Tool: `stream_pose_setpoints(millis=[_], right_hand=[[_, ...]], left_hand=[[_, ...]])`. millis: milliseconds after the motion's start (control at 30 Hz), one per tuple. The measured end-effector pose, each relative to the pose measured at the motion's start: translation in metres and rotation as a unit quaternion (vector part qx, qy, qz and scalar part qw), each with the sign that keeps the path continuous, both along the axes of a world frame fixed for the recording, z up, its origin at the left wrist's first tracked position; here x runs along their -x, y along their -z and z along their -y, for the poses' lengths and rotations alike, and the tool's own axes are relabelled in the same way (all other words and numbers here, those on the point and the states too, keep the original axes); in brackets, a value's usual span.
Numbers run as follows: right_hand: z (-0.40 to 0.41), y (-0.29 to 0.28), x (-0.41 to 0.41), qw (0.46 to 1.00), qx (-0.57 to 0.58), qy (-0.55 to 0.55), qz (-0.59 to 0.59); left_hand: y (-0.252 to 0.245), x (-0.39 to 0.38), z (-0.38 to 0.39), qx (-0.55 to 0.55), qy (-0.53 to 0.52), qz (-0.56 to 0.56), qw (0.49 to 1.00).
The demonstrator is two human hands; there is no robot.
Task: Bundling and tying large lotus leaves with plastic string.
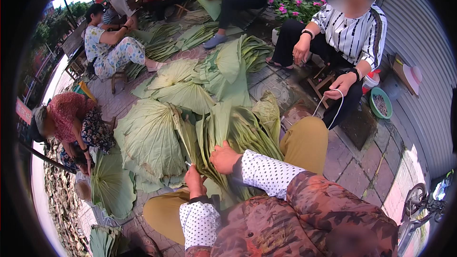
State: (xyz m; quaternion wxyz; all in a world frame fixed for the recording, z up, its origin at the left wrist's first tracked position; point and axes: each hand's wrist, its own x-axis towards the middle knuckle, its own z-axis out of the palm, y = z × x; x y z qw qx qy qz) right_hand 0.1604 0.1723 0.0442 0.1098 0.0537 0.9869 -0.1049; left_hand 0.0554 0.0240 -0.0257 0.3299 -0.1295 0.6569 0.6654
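In front of me a bundle of folded lotus leaves (246,132) lies between my knees, its pleats fanned lengthwise. My right hand (225,159) presses on the bundle and grips its near folds. Lower and to the left, my left hand (195,182) is closed at the lower edge of a folded lotus leaf (187,137). A small white piece (188,163) shows beside the left thumb; what it is cannot be made out. Left of the bundle, a broad, flattened lotus leaf (148,137) spreads over others.
More lotus leaves (221,67) cover the paving beyond. A seated person at right holds a white cord (339,103) near my knee. A green basin (381,103) stands by the roller shutter (421,43). Another person bends over a leaf (112,182) at left; others sit farther back.
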Motion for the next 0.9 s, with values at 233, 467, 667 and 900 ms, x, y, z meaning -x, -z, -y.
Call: stream_pose_setpoints(millis=[233, 467, 667, 900], right_hand=[[-0.001, 0.003, 0.002, 1.000, 0.017, 0.005, -0.006], [0.003, 0.007, -0.004, 1.000, 0.025, 0.010, -0.006], [0.000, 0.025, -0.006, 0.998, -0.008, -0.008, -0.068], [-0.014, 0.011, 0.002, 0.999, 0.005, 0.002, -0.054]], left_hand=[[-0.011, -0.002, -0.003, -0.002, -0.003, 0.000, 1.000], [-0.009, -0.008, 0.002, 0.001, -0.003, 0.000, 1.000], [-0.008, -0.009, 0.001, 0.013, -0.007, -0.002, 1.000], [-0.005, 0.004, -0.009, 0.010, -0.009, -0.007, 1.000]])
